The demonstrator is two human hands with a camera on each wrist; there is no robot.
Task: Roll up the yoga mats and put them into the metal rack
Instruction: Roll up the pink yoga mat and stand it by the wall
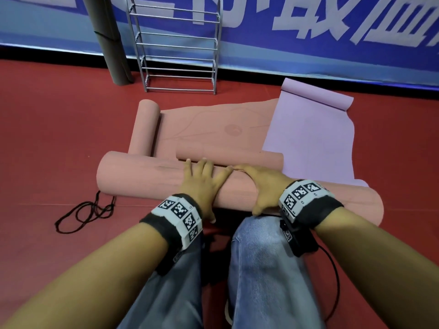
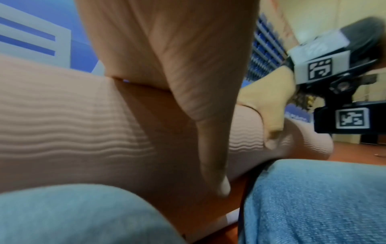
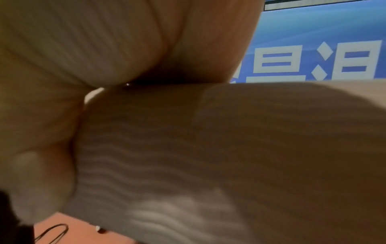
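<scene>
In front of my knees a thick pink roll (image 1: 142,178) lies crosswise on the floor, its wavy-ribbed skin outward. Beyond it a pink mat (image 1: 213,129) lies flat, its left end curled into a small roll. A lilac mat (image 1: 308,136) lies spread at the right, far end curled. The metal rack (image 1: 177,47) stands upright behind them.

Bare red floor (image 1: 59,138) lies open left of the pink mats; a black cord (image 1: 83,212) coils there. The way to the metal rack (image 1: 178,51) is blocked by a rolled mat (image 1: 145,127) and a spread purple mat (image 1: 308,138)
</scene>
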